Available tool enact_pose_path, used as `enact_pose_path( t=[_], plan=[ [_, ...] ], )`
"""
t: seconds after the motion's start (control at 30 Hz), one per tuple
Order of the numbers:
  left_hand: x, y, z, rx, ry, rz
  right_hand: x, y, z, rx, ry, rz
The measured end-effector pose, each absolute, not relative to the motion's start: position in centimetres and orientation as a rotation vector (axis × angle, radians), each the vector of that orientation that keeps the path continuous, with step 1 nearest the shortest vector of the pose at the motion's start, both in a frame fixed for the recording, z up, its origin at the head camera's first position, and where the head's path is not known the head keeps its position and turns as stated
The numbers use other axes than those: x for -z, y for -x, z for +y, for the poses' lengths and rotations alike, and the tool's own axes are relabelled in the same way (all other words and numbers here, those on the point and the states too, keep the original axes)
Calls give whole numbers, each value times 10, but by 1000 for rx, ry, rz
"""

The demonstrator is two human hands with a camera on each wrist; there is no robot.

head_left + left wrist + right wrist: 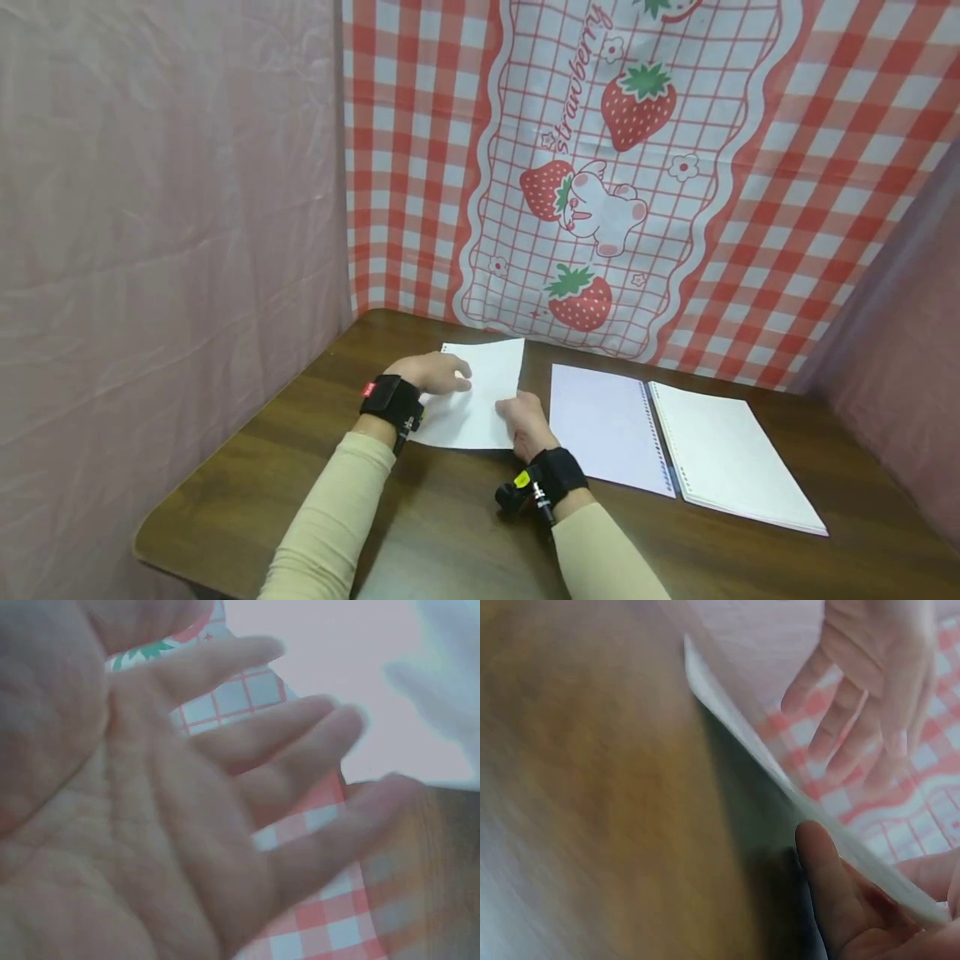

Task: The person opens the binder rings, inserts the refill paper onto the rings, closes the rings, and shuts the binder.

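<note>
A white sheet of paper [487,375] with small punched holes at its far left corner is tilted up off the table. My right hand [528,425] pinches its right edge; the right wrist view shows the sheet [742,739] edge-on between the thumb and fingers. Over the left part of the paper is my left hand [431,372], its fingers spread and loosely bent. In the left wrist view that hand [195,795] has nothing in its palm, and its fingertips look apart from the paper [337,667].
To the right lies an open spiral notebook, with a pale lilac left side [603,425] and a stack of white pages [735,450] on the right. The brown wooden table [285,467] meets a strawberry-print checked cloth [420,167] at the back and a pink curtain [172,208] on the left.
</note>
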State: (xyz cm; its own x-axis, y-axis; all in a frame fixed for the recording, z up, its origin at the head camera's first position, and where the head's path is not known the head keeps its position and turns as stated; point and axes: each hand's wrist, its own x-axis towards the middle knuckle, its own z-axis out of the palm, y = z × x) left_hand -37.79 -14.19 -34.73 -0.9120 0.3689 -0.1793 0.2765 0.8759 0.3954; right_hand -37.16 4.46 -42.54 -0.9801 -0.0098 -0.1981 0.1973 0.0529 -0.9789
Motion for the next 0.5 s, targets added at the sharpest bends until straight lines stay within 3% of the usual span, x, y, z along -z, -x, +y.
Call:
enact_pose_path(
  t=[0.5],
  plan=[
    [349,383,-117,-1001,-744,2999,378,381,135,2155,-79,2066]
  ],
)
